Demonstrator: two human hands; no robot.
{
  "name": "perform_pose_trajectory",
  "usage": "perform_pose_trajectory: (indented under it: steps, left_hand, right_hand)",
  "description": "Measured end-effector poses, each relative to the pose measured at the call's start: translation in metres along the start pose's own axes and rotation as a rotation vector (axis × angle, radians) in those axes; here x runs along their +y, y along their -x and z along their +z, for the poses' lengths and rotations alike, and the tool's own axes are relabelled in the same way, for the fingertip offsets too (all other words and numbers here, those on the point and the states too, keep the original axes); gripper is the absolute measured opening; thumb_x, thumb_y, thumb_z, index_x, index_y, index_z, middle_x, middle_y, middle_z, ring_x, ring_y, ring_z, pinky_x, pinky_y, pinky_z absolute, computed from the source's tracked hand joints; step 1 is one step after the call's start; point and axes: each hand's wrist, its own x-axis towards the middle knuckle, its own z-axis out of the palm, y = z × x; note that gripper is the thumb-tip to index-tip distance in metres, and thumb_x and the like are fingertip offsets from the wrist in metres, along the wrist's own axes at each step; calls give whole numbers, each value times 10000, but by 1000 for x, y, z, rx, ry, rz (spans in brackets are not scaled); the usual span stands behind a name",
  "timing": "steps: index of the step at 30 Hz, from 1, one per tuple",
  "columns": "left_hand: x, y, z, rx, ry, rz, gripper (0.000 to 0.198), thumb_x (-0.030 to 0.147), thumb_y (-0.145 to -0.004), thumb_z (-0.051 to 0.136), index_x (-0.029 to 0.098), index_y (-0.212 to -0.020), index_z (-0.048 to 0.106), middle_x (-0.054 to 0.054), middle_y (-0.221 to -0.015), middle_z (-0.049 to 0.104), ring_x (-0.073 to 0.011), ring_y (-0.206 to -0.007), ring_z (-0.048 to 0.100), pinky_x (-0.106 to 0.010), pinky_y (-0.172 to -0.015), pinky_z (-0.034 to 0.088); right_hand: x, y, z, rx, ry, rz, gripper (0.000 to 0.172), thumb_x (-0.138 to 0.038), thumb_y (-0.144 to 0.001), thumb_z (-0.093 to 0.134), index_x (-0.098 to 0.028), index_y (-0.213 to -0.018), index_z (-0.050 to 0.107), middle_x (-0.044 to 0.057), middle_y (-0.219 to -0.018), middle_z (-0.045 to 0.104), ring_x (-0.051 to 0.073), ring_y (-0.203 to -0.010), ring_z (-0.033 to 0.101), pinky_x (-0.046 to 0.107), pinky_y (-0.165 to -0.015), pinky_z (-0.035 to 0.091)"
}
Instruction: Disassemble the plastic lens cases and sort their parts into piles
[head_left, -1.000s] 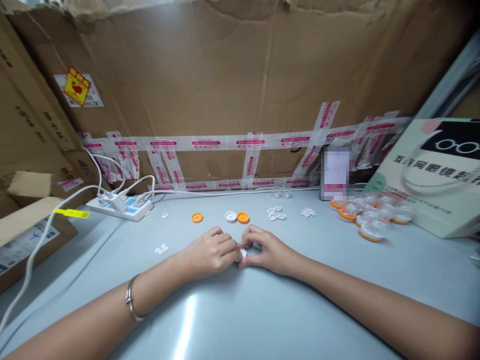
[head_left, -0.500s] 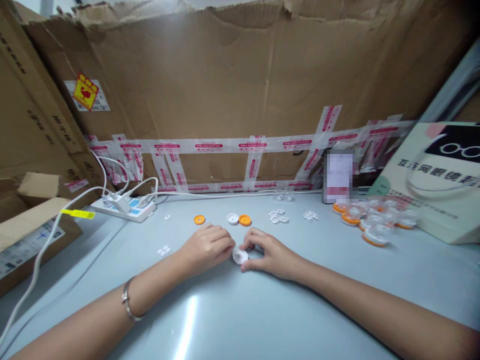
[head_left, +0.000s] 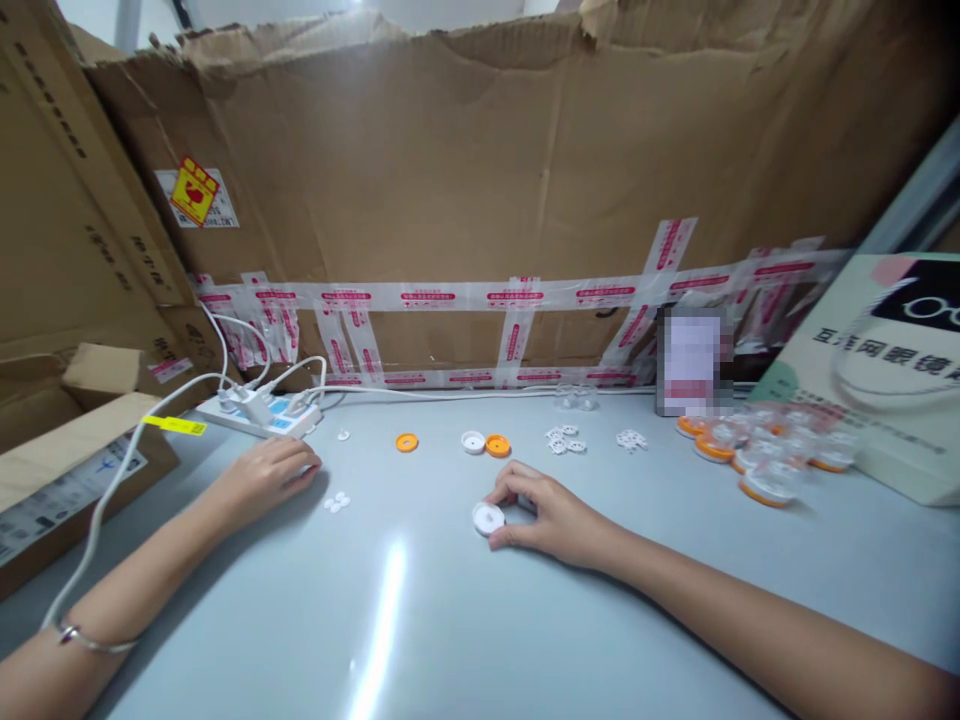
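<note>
My right hand (head_left: 536,510) pinches a white round plastic cap (head_left: 488,519) by its right rim, between thumb and fingers, just above the table. A small raised part shows in the middle of the cap. My left hand (head_left: 274,475), with a metal bracelet at the wrist, is over the table at the left, palm down, its fingers loosely stretched and nothing visible in them. Nearest to its fingertips are a small white piece (head_left: 343,435) with a stem and a cluster of small white discs (head_left: 337,502).
Behind the hands lie an orange ring (head_left: 406,442), a white cap (head_left: 472,441), an orange cap (head_left: 498,446), white slotted discs (head_left: 566,440) and small white bits (head_left: 631,440). Clear-and-orange assemblies (head_left: 765,450) pile up at right near a phone (head_left: 691,360). A power strip (head_left: 259,410) sits at left.
My left hand has left the white cap and moved left, close to the small white pieces. My right hand keeps hold of the cap in about the same place. The view has shifted slightly.
</note>
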Motion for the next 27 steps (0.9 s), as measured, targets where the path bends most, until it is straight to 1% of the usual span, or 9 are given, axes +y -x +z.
perform_pose_trajectory:
  steps: [4,14,20,23,25,27]
  left_hand:
    - [3,-2,7,6,18,29,243,259,-886,404,184,-785,611,-20,-744,651,-138,-686,589,-254,-651,434]
    - [7,0,8,-19,24,19,291,237,-910,361,189,-819,633,-24,-763,649,-130,-699,582,-244,-674,432]
    - [12,2,8,11,-35,23,267,227,-904,379,176,-828,630,-31,-778,656,-142,-713,590,-254,-670,431]
    - [15,1,10,19,-78,38,282,219,-915,358,173,-828,622,-37,-775,660,-141,-696,590,-259,-658,430]
    - [15,1,8,29,-89,58,279,237,-917,360,181,-829,618,-32,-774,663,-138,-687,592,-259,-652,435]
    - [11,1,0,78,-87,63,226,272,-900,409,191,-847,614,-24,-790,665,-142,-710,599,-259,-670,451]
  right_hand:
    - [1,0,0,-2,9,1,272,-348,-627,748,-194,-816,630,22,-871,526,159,-826,517,296,-769,429]
    - [1,-1,0,-6,28,-9,275,-355,-641,737,-195,-831,619,25,-871,535,166,-837,514,295,-768,425]
    - [2,0,0,-10,34,-20,273,-349,-645,734,-189,-834,619,28,-875,530,168,-840,515,303,-773,422]
    - [3,1,0,-5,43,-28,262,-344,-654,725,-190,-834,612,30,-883,532,172,-848,515,305,-775,423]
    - [3,2,0,-7,48,-33,254,-331,-659,721,-189,-836,609,31,-887,533,171,-850,515,302,-774,423]
    - [3,3,0,-13,47,-36,246,-321,-664,717,-189,-841,607,30,-892,532,166,-848,517,295,-772,424]
